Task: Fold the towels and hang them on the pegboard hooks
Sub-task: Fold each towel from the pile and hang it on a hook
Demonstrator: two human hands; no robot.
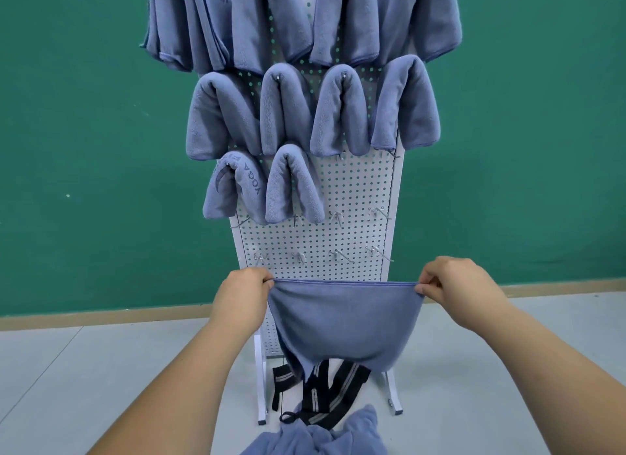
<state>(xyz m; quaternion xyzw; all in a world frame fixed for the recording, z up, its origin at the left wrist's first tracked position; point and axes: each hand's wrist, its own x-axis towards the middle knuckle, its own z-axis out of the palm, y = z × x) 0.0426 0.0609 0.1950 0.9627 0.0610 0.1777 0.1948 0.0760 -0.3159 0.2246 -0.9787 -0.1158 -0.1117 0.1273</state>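
A blue towel [343,322] hangs stretched between my hands in front of the lower part of the white pegboard [359,190]. My left hand [245,295] pinches its top left corner and my right hand [452,283] pinches its top right corner. The towel's top edge is taut and level, and its lower part sags. Several folded blue towels [311,112] hang over hooks on the upper rows of the board. Bare metal hooks [340,256] stick out of the lower rows, just above the held towel.
More blue towels [325,437] lie heaped at the bottom of the view with black striped straps [325,397] on them. The pegboard stands on white legs [261,387] on a grey floor. A green wall [101,149] is behind it.
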